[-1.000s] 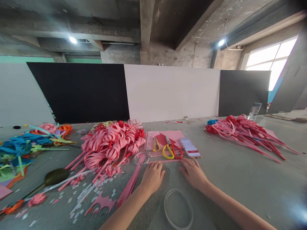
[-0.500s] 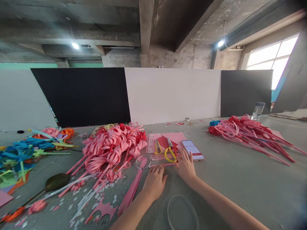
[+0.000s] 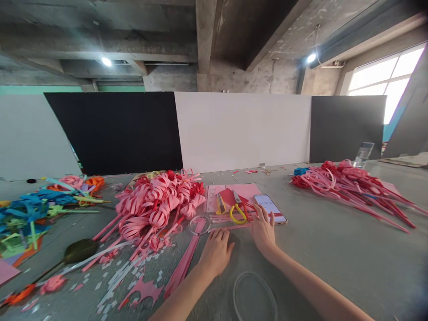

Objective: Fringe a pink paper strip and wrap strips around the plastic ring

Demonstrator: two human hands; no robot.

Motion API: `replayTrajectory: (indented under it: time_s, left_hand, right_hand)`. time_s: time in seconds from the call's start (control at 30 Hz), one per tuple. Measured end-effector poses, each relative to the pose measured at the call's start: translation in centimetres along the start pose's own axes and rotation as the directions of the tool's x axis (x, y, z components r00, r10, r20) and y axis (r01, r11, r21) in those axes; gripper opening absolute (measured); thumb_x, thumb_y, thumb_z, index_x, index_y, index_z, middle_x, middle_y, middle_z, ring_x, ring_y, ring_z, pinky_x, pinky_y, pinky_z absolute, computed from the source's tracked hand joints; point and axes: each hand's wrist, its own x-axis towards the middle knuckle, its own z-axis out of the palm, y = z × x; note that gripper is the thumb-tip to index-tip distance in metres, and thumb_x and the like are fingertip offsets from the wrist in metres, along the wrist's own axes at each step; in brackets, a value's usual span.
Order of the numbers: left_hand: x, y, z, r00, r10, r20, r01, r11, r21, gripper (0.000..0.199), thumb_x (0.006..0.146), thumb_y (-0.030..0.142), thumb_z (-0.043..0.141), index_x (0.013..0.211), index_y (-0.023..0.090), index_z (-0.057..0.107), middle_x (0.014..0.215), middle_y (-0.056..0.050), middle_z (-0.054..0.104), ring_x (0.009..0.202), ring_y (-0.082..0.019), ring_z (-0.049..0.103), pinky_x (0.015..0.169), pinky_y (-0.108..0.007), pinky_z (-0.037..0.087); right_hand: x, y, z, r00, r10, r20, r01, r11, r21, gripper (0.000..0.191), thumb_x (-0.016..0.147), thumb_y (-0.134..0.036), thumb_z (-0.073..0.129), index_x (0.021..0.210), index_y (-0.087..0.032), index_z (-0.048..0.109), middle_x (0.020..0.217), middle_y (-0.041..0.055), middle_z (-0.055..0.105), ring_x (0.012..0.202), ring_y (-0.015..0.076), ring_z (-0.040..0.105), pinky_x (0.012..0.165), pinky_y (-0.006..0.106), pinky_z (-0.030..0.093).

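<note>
My left hand [image 3: 217, 252] lies palm down on the grey table, its fingers loosely stretched and touching the near end of some pink paper strips [image 3: 230, 227]. Palm down too, my right hand [image 3: 263, 229] has its fingers apart beside a phone [image 3: 270, 206], whose screen shows a timer. Just left of that hand are scissors [image 3: 238, 213] with yellow handles. A yellow utility knife [image 3: 220, 203] and a red paper piece [image 3: 229, 196] rest on pink paper sheets [image 3: 250, 189]. Neither hand visibly holds anything.
Pink paper-strip flowers [image 3: 160, 196] are heaped at left, with a clear tape roll [image 3: 199, 225] and long pink strips [image 3: 183, 263] nearby. Another pink and red bundle [image 3: 347, 183] lies right. A larger clear ring [image 3: 254, 296] lies in front. Panels [image 3: 244, 129] stand behind the table.
My right hand has shifted slightly to the right, away from the scissors and nearer the phone. My left hand stays almost in place.
</note>
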Motion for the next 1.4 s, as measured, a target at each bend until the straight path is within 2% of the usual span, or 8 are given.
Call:
replayTrajectory:
  time_s: [0.47, 0.6, 0.7, 0.9, 1.03, 1.17, 1.27, 1.4]
  left_hand:
    - [2.1, -0.3, -0.2, 0.997, -0.062, 0.055, 0.060, 0.998, 0.034, 0.033, 0.086, 0.025, 0.035, 0.114, 0.009, 0.043, 0.121, -0.014, 0.046, 0.119, -0.025, 0.033, 0.098, -0.042, 0.022]
    - [1.8, -0.1, -2.5, 0.991, -0.052, 0.123, 0.052, 0.999, 0.007, 0.033, 0.082, 0.021, 0.042, 0.113, 0.013, 0.044, 0.124, -0.011, 0.044, 0.120, -0.023, 0.031, 0.099, -0.039, 0.019]
    - [1.7, -1.9, -5.7, 0.968, -0.067, 0.242, 0.077, 0.997, -0.030, 0.023, 0.078, 0.018, 0.044, 0.098, 0.018, 0.054, 0.107, -0.007, 0.057, 0.103, -0.021, 0.048, 0.089, -0.033, 0.032]
    - [0.8, -7.6, -11.0, 0.797, -0.240, 0.554, 0.294, 0.956, -0.010, 0.011, 0.069, 0.014, 0.048, 0.070, 0.016, 0.059, 0.065, -0.001, 0.062, 0.062, -0.016, 0.059, 0.055, -0.023, 0.041]
    - [0.3, -8.0, -11.1, 0.627, -0.351, 0.696, 0.412, 0.907, 0.087, 0.014, 0.074, 0.014, 0.049, 0.063, 0.012, 0.057, 0.056, 0.000, 0.058, 0.053, -0.014, 0.058, 0.047, -0.021, 0.041]
    - [0.6, -6.7, -10.0, 0.509, -0.409, 0.757, 0.426, 0.884, 0.191, 0.016, 0.083, 0.024, 0.050, 0.088, 0.011, 0.056, 0.083, -0.003, 0.059, 0.070, -0.014, 0.058, 0.061, -0.029, 0.048]
    - [0.9, -6.2, -9.5, 0.461, -0.422, 0.781, 0.414, 0.880, 0.231, 0.023, 0.084, 0.028, 0.049, 0.102, 0.014, 0.052, 0.099, -0.005, 0.055, 0.082, -0.017, 0.056, 0.070, -0.035, 0.048]
    - [0.9, -6.4, -9.3, 0.453, -0.416, 0.789, 0.409, 0.883, 0.231, 0.024, 0.084, 0.028, 0.050, 0.103, 0.014, 0.052, 0.102, -0.006, 0.055, 0.085, -0.018, 0.056, 0.072, -0.036, 0.047]
  right_hand:
    - [0.1, 0.1, 0.1, 0.998, 0.012, 0.057, -0.011, 1.000, -0.021, 0.033, 0.071, -0.004, 0.034, 0.086, -0.016, 0.061, 0.128, 0.0068, 0.041, 0.122, 0.0207, 0.025, 0.100, 0.044, 0.007]
    - [0.0, 0.0, 0.2, 0.997, 0.012, 0.080, -0.010, 1.000, -0.024, 0.028, 0.069, -0.006, 0.039, 0.080, -0.015, 0.062, 0.126, 0.0091, 0.042, 0.121, 0.0221, 0.025, 0.099, 0.045, 0.008]
    - [0.0, -0.1, 0.2, 0.996, 0.025, 0.084, -0.025, 1.000, -0.005, 0.026, 0.067, -0.007, 0.040, 0.079, -0.015, 0.062, 0.123, 0.0097, 0.044, 0.119, 0.0223, 0.027, 0.099, 0.045, 0.007]
    - [0.1, -0.5, -0.2, 0.999, 0.012, -0.030, -0.009, 0.998, 0.068, 0.033, 0.074, -0.010, 0.039, 0.100, -0.018, 0.056, 0.119, 0.0076, 0.046, 0.117, 0.0212, 0.029, 0.099, 0.047, 0.009]
    - [0.3, -1.6, -1.3, 0.996, -0.054, -0.069, 0.061, 0.992, 0.112, 0.037, 0.076, -0.012, 0.039, 0.109, -0.020, 0.050, 0.117, 0.0063, 0.048, 0.114, 0.0206, 0.032, 0.100, 0.046, 0.009]
    - [0.1, -3.0, -2.7, 0.989, -0.141, -0.035, 0.145, 0.974, 0.176, 0.033, 0.075, -0.013, 0.039, 0.105, -0.021, 0.053, 0.116, 0.0055, 0.048, 0.113, 0.0205, 0.033, 0.100, 0.045, 0.010]
    - [-0.2, -3.8, -3.3, 0.981, -0.194, 0.000, 0.189, 0.959, 0.212, 0.035, 0.075, -0.013, 0.039, 0.106, -0.021, 0.052, 0.116, 0.0060, 0.048, 0.113, 0.0204, 0.033, 0.100, 0.045, 0.010]
    - [-0.5, -4.2, -3.3, 0.973, -0.228, 0.049, 0.213, 0.955, 0.206, 0.038, 0.075, -0.012, 0.039, 0.110, -0.019, 0.050, 0.118, 0.0062, 0.048, 0.114, 0.0212, 0.032, 0.100, 0.047, 0.010]
